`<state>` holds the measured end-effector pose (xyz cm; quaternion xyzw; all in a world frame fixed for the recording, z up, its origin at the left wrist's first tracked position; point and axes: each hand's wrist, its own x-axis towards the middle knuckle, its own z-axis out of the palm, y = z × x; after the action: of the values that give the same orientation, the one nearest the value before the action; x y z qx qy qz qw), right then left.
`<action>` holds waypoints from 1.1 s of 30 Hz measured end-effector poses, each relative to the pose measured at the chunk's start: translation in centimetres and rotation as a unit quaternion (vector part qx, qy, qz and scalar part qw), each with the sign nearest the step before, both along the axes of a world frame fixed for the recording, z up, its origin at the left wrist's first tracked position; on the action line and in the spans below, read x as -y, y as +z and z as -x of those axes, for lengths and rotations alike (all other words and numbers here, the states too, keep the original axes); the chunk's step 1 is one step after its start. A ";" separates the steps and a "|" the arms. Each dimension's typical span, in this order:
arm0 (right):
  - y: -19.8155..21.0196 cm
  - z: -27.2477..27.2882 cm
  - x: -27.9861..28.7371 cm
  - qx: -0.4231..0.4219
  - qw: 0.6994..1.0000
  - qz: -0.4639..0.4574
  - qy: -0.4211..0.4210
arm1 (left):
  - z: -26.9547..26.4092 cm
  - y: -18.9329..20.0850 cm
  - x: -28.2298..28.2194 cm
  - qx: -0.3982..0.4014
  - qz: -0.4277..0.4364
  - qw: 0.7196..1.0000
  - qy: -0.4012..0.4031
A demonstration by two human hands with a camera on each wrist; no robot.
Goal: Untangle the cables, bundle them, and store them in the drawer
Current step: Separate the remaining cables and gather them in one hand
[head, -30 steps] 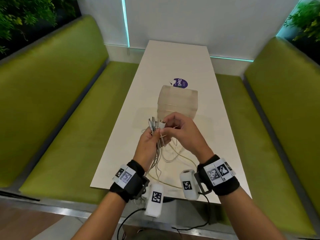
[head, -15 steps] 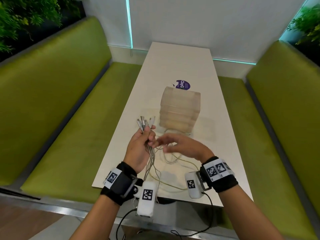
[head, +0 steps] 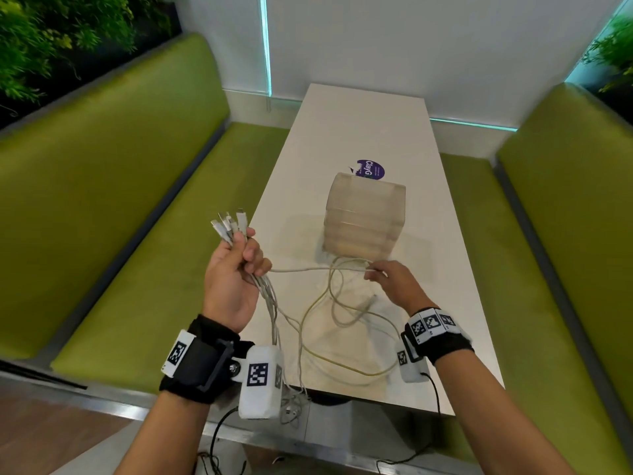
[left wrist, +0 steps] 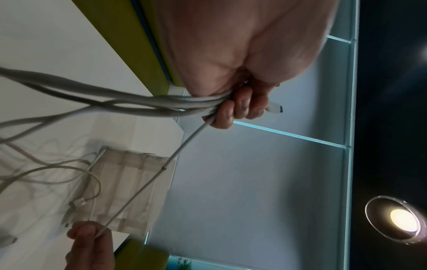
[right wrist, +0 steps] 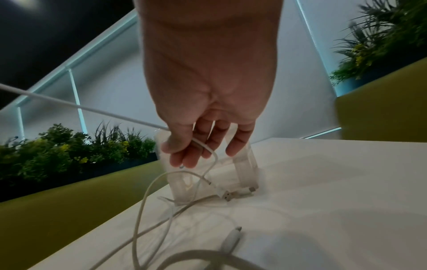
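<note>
The left hand (head: 233, 275) grips the cables (head: 270, 303) in a fist, plug ends fanned above its curled fingers, off the table's (head: 359, 125) left edge. The right hand (head: 394, 282), which met the left a second ago, has moved right, pinching one cable (head: 318, 269) between thumb and fingertips and drawing it taut. Loose loops still lie before the translucent drawer unit (head: 364, 217), so untangling likely continues.
</note>
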<state>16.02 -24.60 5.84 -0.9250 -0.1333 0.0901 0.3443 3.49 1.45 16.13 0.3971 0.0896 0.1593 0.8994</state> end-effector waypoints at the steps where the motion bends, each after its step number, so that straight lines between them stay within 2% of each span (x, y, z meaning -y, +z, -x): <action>1: -0.1 -0.3 0.2 0.010 1.000 0.002 -0.011 | 0.1 0.0 -0.2 0.001 -0.003 1.000 0.006; 4: -0.5 -1.0 0.9 0.039 0.998 0.013 -0.038 | 0.2 -0.2 -0.7 0.001 0.002 1.000 0.018; 7: 1.3 -0.1 0.2 0.041 0.997 -0.066 -0.031 | 0.1 -0.5 -0.9 -0.012 0.000 1.000 0.027; 10: 4.2 1.2 -1.7 0.062 0.990 -0.126 0.020 | -0.3 -1.5 0.7 -0.071 -0.050 0.996 -0.013; 13: 6.4 2.5 -3.8 0.075 0.990 -0.089 0.085 | -0.4 -2.7 3.6 -0.115 -0.155 0.979 -0.064; 15: 7.9 3.9 -4.8 0.091 0.986 -0.065 0.124 | -0.3 -3.1 5.3 -0.121 -0.195 0.968 -0.098; 18: 9.0 5.9 -5.9 0.129 0.972 -0.006 0.194 | -0.4 -2.9 6.6 -0.114 -0.178 0.972 -0.105; 20: 9.0 6.6 -6.2 0.122 0.969 0.045 0.211 | -0.5 -2.4 6.7 -0.117 -0.146 0.977 -0.102; 25: 7.8 5.9 -6.0 0.088 0.974 0.101 0.181 | -0.5 -1.9 5.5 -0.123 -0.121 0.982 -0.082; 27: 6.6 4.4 -4.9 0.037 0.981 0.135 0.136 | -0.5 -1.5 4.5 -0.103 -0.087 0.989 -0.057; 29: 4.7 2.8 -2.9 -0.009 0.989 0.132 0.070 | -0.5 -0.8 3.3 -0.076 -0.048 0.996 -0.029; 33: 2.5 0.8 0.0 -0.012 0.995 0.101 -0.019 | -0.3 0.2 1.4 -0.059 -0.034 0.998 0.017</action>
<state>15.22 -24.57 8.33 -0.9561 -0.1017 0.1079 0.2527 3.78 0.07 16.34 0.4349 0.1435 0.1538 0.8755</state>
